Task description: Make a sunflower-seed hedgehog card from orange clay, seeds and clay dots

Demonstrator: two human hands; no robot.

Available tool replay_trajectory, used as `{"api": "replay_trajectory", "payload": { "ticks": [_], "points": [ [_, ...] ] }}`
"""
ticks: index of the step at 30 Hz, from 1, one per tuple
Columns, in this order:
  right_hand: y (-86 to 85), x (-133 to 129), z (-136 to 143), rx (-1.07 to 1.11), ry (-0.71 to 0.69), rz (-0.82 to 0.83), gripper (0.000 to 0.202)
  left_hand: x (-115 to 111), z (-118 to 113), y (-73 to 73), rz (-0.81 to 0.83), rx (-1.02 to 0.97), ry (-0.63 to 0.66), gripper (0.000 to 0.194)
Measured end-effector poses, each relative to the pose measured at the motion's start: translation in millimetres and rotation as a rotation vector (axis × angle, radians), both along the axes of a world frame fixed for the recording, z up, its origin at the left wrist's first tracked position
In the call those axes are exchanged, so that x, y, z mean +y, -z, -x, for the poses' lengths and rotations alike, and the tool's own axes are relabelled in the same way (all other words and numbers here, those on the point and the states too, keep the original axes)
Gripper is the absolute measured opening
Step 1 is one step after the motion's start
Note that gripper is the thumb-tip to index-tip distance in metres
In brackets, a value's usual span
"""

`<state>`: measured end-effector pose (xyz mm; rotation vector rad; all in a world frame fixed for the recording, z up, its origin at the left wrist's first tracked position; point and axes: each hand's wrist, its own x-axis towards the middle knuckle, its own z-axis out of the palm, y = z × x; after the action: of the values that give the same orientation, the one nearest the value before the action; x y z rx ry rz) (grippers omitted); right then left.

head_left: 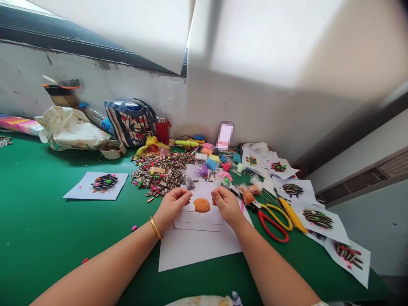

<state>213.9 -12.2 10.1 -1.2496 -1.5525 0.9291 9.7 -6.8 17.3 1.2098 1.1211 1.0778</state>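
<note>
Left hand (174, 207) and right hand (227, 206) are pinched narrow, flanking orange clay (202, 205) on white card (199, 225); contents unclear.

Striped tote bag (131, 123) beside a red flask (162, 131).

The wide green tabletop (79, 238) looks smooth, with a faint sheen. The red-and-yellow-handled scissors (274, 223) pair glossy plastic-looking grips with metal, and the narrow gold-coloured bangle (156, 228) shines like polished metal. The small white rectangular cards look like matt paper, while the cream slouching bag (72, 129) looks like soft, creased cloth.
</note>
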Motion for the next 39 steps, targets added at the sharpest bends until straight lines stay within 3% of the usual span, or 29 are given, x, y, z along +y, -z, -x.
{"api": "replay_trajectory", "payload": {
  "ticks": [3,7,17,23,27,33,39],
  "points": [
    [-3.3,-0.3,-1.0,-0.036,0.023,-0.032,0.036,1.0,0.8,2.4,-0.004,0.001,0.004,0.032],
    [-4.4,-0.9,3.2,0.028,-0.026,0.016,0.020,2.2,1.8,5.2,-0.004,0.008,0.007,0.031],
    [-6.7,-4.6,2.6,-0.109,-0.017,-0.058,0.034,0.2,-0.4,1.1,0.016,-0.004,-0.007,0.031],
    [-6.7,-5.2,5.6,-0.162,0.002,-0.112,0.011,1.2,0.2,4.2,0.001,0.018,-0.001,0.030],
    [-2.7,-2.3,2.6,-0.241,-0.007,-0.140,0.017,3.1,1.5,3.4,-0.030,0.046,0.001,0.030],
    [4.1,4.0,-0.7,-0.272,-0.004,-0.181,0.018,9.8,6.8,5.3,-0.138,0.221,-0.018,0.028],
    [11.0,7.6,-0.7,-0.230,0.023,-0.113,0.018,12.3,10.9,14.9,-0.389,0.596,0.068,0.023]
  ]
}}
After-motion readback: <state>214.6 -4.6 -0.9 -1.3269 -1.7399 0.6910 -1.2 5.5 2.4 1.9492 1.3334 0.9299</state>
